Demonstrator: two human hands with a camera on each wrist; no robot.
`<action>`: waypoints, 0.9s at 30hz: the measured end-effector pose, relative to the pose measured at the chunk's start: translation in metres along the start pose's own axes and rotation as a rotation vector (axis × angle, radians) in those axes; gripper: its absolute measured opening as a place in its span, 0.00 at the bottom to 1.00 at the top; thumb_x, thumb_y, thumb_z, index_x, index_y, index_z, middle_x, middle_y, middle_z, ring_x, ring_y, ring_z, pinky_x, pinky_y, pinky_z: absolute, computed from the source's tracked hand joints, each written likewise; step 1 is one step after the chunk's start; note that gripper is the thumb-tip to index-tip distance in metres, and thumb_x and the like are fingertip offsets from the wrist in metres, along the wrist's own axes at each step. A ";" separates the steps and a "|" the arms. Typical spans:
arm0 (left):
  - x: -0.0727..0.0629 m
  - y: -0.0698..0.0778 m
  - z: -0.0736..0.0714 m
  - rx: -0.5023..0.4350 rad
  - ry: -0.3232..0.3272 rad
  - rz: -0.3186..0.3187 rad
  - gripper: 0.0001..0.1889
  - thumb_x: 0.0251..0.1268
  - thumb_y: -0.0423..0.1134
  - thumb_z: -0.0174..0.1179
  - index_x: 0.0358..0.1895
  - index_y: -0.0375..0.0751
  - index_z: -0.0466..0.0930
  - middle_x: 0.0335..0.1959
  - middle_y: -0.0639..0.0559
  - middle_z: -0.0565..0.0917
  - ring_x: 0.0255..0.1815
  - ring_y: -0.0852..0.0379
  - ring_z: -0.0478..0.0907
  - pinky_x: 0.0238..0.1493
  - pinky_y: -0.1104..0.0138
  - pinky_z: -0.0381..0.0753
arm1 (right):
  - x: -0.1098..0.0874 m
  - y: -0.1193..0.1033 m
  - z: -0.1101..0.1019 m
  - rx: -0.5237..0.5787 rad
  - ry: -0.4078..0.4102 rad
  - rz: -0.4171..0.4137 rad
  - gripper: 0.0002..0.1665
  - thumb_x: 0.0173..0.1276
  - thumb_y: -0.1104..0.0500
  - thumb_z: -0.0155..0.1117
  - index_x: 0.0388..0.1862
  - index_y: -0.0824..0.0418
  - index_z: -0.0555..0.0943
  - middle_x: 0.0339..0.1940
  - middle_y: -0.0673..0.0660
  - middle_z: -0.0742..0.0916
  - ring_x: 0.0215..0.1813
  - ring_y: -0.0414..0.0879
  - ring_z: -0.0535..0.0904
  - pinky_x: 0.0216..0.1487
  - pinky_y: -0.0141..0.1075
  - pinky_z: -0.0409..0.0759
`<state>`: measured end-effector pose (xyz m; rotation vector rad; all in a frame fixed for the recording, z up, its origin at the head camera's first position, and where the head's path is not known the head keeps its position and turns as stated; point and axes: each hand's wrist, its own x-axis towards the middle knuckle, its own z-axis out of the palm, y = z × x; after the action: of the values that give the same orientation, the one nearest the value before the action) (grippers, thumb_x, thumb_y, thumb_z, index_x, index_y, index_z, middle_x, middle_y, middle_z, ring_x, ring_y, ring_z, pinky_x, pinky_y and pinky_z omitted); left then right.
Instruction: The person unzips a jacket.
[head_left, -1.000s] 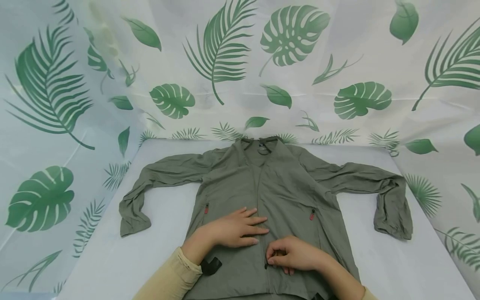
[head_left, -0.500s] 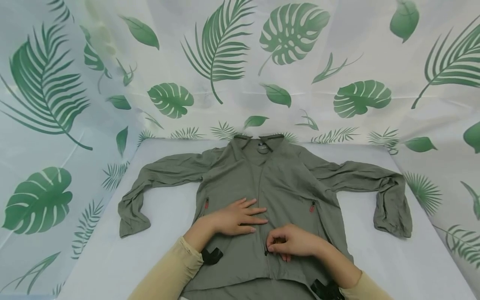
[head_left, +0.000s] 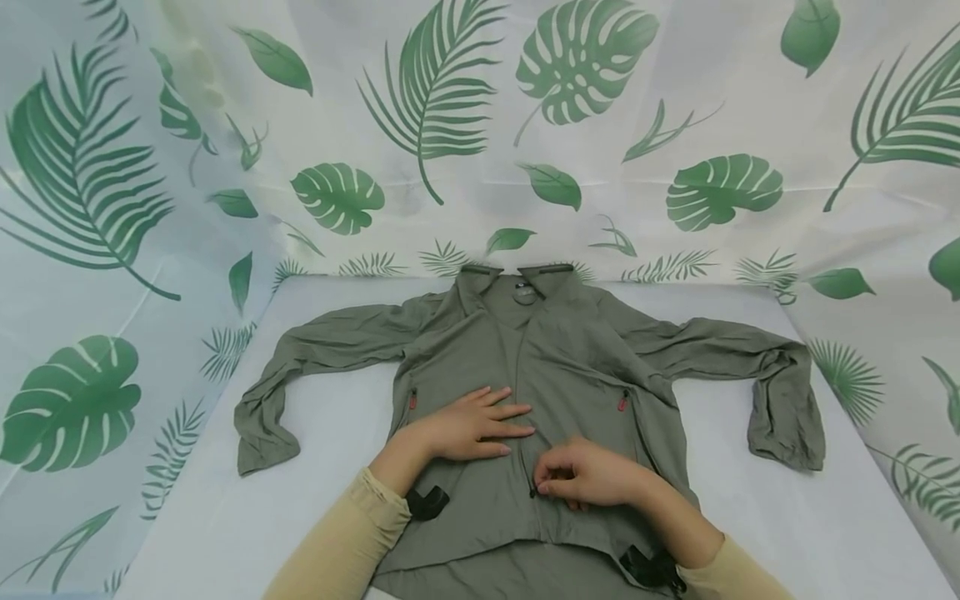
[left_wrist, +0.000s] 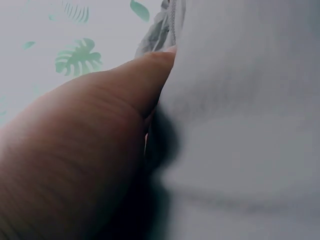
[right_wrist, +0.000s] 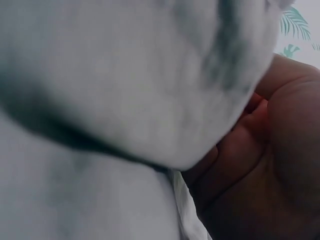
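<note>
A grey-green zip-front jacket [head_left: 465,517] lies face up, its collar [head_left: 517,275] at the far side and both sleeves spread outward. My left hand [head_left: 476,427] rests on the front with fingers spread, their tips near the centre zip. To its right, my right hand [head_left: 588,473] has curled fingers and pinches the zipper pull [head_left: 533,492] low on that zip. In the left wrist view, the thumb side of my left hand [left_wrist: 110,100] lies against blurred cloth. The right wrist view shows my right hand [right_wrist: 250,155] with bent fingers, partly hidden behind a fold of the jacket.
The jacket lies on a white table [head_left: 195,533]. Leaf-printed white curtains [head_left: 592,192] enclose the back and sides. Red-tabbed pocket zips [head_left: 623,402] sit on either side of the front. Dark wrist devices [head_left: 427,503] are near both cuffs.
Both hands have shifted slightly away from the person, along with the jacket front. The front hem has risen, showing more of the back panel. The collar edges have spread wider apart.
</note>
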<state>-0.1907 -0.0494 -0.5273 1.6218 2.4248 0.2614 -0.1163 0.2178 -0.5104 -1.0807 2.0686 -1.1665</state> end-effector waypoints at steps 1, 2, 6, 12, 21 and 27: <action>0.000 0.000 -0.001 0.004 -0.001 0.000 0.25 0.78 0.58 0.44 0.75 0.67 0.61 0.81 0.61 0.54 0.83 0.47 0.45 0.86 0.52 0.43 | 0.000 0.000 0.000 -0.018 0.006 -0.027 0.07 0.76 0.53 0.58 0.38 0.51 0.82 0.23 0.47 0.81 0.19 0.29 0.74 0.18 0.28 0.82; 0.000 0.000 -0.001 0.007 -0.001 0.000 0.26 0.78 0.58 0.44 0.75 0.67 0.61 0.81 0.61 0.54 0.83 0.47 0.45 0.86 0.52 0.43 | -0.001 -0.001 0.001 -0.033 0.013 -0.052 0.07 0.76 0.54 0.59 0.38 0.51 0.82 0.23 0.46 0.80 0.19 0.28 0.73 0.18 0.27 0.81; 0.000 0.001 -0.003 0.017 -0.007 0.001 0.26 0.78 0.58 0.44 0.75 0.67 0.61 0.81 0.60 0.55 0.83 0.47 0.46 0.86 0.52 0.44 | -0.002 -0.001 0.003 -0.066 0.021 -0.140 0.05 0.75 0.56 0.59 0.40 0.51 0.82 0.24 0.46 0.80 0.20 0.25 0.71 0.20 0.24 0.80; 0.000 0.001 -0.004 0.017 -0.013 -0.004 0.26 0.77 0.58 0.44 0.75 0.68 0.61 0.81 0.61 0.54 0.83 0.48 0.45 0.86 0.53 0.43 | -0.002 -0.006 0.007 -0.079 -0.033 -0.252 0.05 0.75 0.58 0.59 0.41 0.51 0.83 0.24 0.48 0.82 0.19 0.25 0.70 0.22 0.20 0.79; 0.000 0.000 -0.001 0.033 -0.006 -0.011 0.25 0.77 0.59 0.44 0.75 0.69 0.62 0.81 0.63 0.54 0.83 0.48 0.45 0.86 0.54 0.43 | -0.001 -0.002 0.013 -0.013 -0.108 -0.249 0.05 0.73 0.62 0.60 0.40 0.57 0.83 0.25 0.54 0.83 0.19 0.28 0.73 0.19 0.21 0.80; 0.000 0.000 0.000 0.022 -0.015 -0.021 0.25 0.77 0.59 0.44 0.74 0.70 0.62 0.81 0.64 0.53 0.83 0.50 0.44 0.86 0.54 0.41 | 0.001 -0.001 0.013 -0.018 -0.131 -0.252 0.05 0.74 0.60 0.60 0.40 0.55 0.84 0.23 0.52 0.83 0.19 0.26 0.72 0.20 0.21 0.81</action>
<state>-0.1909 -0.0499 -0.5269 1.6004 2.4405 0.2186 -0.1064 0.2107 -0.5157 -1.4196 1.8860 -1.1620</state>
